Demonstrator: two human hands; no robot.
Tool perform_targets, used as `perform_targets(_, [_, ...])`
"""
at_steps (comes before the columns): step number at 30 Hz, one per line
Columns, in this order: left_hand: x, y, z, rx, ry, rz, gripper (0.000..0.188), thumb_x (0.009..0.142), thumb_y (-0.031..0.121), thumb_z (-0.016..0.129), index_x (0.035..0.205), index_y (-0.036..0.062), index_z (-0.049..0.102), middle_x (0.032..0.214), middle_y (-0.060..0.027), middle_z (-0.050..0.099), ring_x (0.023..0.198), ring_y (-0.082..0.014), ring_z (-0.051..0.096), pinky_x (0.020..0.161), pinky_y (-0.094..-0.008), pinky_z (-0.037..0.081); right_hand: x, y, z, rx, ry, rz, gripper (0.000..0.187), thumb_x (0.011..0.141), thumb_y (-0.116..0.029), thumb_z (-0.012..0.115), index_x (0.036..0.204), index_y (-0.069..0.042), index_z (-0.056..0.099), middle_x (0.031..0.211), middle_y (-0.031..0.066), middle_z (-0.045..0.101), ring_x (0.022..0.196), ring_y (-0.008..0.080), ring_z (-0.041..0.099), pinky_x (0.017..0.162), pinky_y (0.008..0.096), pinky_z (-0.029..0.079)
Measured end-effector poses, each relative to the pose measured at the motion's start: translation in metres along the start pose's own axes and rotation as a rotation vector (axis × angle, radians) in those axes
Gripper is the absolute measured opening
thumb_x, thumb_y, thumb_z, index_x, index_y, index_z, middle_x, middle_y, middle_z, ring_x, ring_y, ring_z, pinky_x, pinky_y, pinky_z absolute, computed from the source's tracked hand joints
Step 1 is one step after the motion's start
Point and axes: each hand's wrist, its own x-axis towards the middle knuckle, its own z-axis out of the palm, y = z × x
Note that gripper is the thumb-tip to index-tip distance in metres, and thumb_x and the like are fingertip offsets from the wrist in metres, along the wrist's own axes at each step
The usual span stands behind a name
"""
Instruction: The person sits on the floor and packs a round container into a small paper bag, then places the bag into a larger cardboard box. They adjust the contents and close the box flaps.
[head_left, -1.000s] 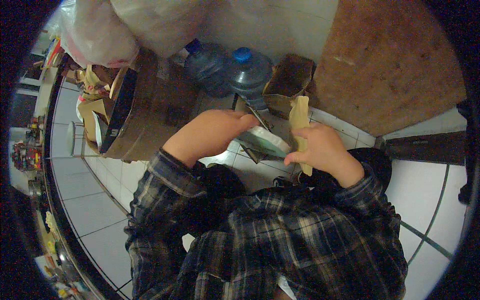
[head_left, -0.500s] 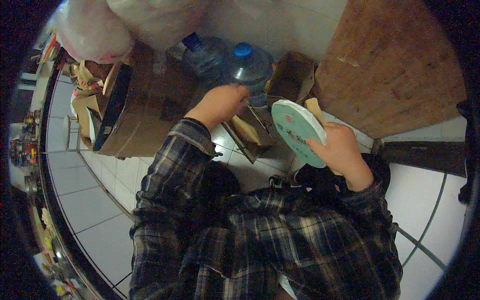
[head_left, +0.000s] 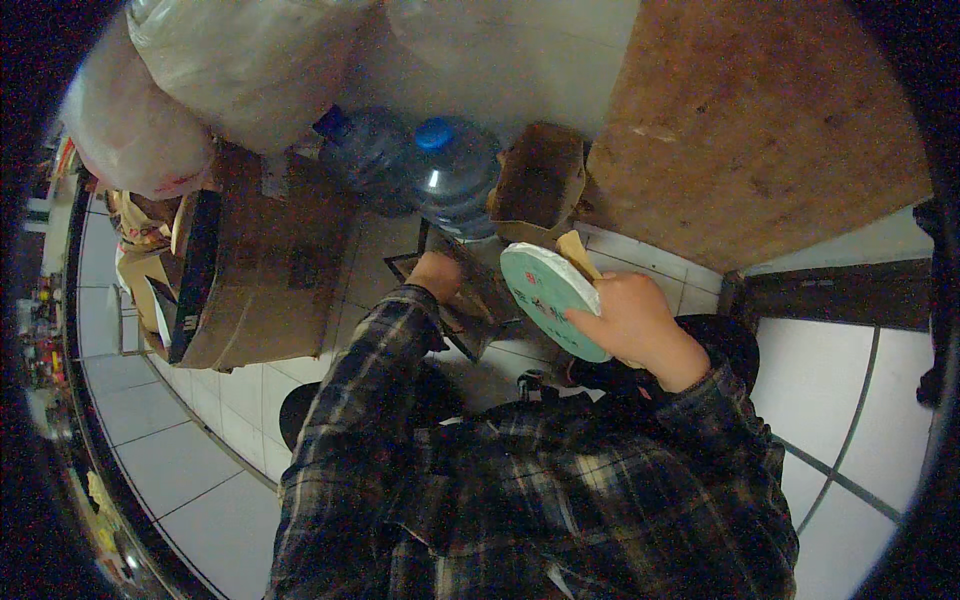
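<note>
My right hand (head_left: 650, 325) grips a flat round tea cake (head_left: 552, 300) in paper, green on its face and white round the rim. The thumb lies over the green face; the other fingers are behind it. A tan strip of paper or card (head_left: 578, 252) sticks up behind the cake. Lower and to the left, my left hand (head_left: 437, 275) reaches down at a dark-edged, open brown carton (head_left: 480, 305) on the floor. Its fingers are in shadow and mostly hidden, so what they hold cannot be made out.
Beyond the hands stand large clear water bottles, one with a blue cap (head_left: 434, 133), beside a small open cardboard box (head_left: 540, 185). A big cardboard box (head_left: 270, 270) is at the left under stuffed plastic bags (head_left: 250, 75). A brown board (head_left: 750, 130) leans at the right.
My left hand has gone down from in front of the bottles to the carton; the thin stick seen at its fingers no longer shows. The view has shifted; the right hand keeps the tea cake.
</note>
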Motion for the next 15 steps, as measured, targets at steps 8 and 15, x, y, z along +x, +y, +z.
perform_targets(8, [-0.089,-0.004,-0.08,0.116,0.605,0.092,0.009,0.071,0.013,0.059,0.076,0.0089,0.066,0.081,-0.0062,0.062,0.079,-0.0263,0.062,0.064,-0.0421,0.052,-0.001,0.003,-0.001,-0.025,0.003,0.127,0.043,0.075,-0.041,0.065,0.082,0.001,0.069,0.075,0.0229,0.064,0.069,0.0395,0.062,0.065,0.0467,0.05])
perform_targets(15, [-0.17,0.012,-0.16,0.197,0.829,0.166,0.009,0.072,0.016,0.057,0.078,0.0132,0.063,0.077,0.0015,0.059,0.088,-0.0193,0.052,0.074,-0.033,0.043,-0.003,-0.01,-0.006,-0.074,0.007,0.169,0.048,0.077,-0.045,0.064,0.081,0.002,0.068,0.074,0.0227,0.063,0.07,0.0391,0.062,0.065,0.0467,0.049])
